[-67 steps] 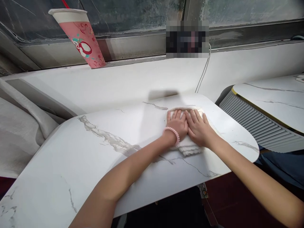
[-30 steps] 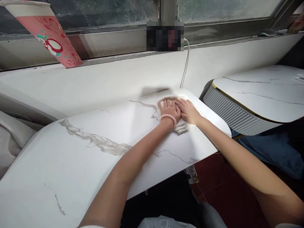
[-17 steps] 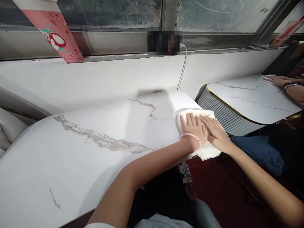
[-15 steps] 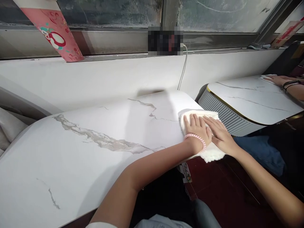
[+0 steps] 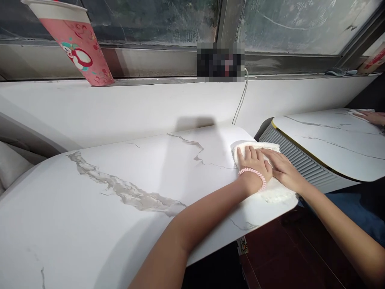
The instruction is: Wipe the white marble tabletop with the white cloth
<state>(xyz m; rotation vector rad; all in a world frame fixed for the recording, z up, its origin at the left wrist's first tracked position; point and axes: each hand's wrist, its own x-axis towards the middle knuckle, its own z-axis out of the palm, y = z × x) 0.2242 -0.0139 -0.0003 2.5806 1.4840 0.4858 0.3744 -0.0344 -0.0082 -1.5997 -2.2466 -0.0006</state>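
Both my hands press on a white fluffy cloth (image 5: 281,192) at the right end of a white marble-patterned tabletop (image 5: 144,168). My left hand (image 5: 255,172), with a pink coiled band round the wrist, lies palm down on the cloth, its fingers stretched out. Beside it, and touching it, my right hand (image 5: 284,170) rests flat on the cloth's right part, fingers extended. Neither hand is closed round the cloth. Parts of the cloth are hidden under my palms.
A pink paper cup (image 5: 80,50) stands on the sill at upper left. A blurred dark object (image 5: 221,63) with a white cable (image 5: 241,98) sits mid-sill. To the right is a second marble-patterned table (image 5: 333,138), with another person's hand (image 5: 371,117) on a white cloth (image 5: 357,113).
The cloth, under both my hands, has moved from overhanging the front edge to farther back on the tabletop. My view has shifted a little. The other person's hand sits farther right in view.
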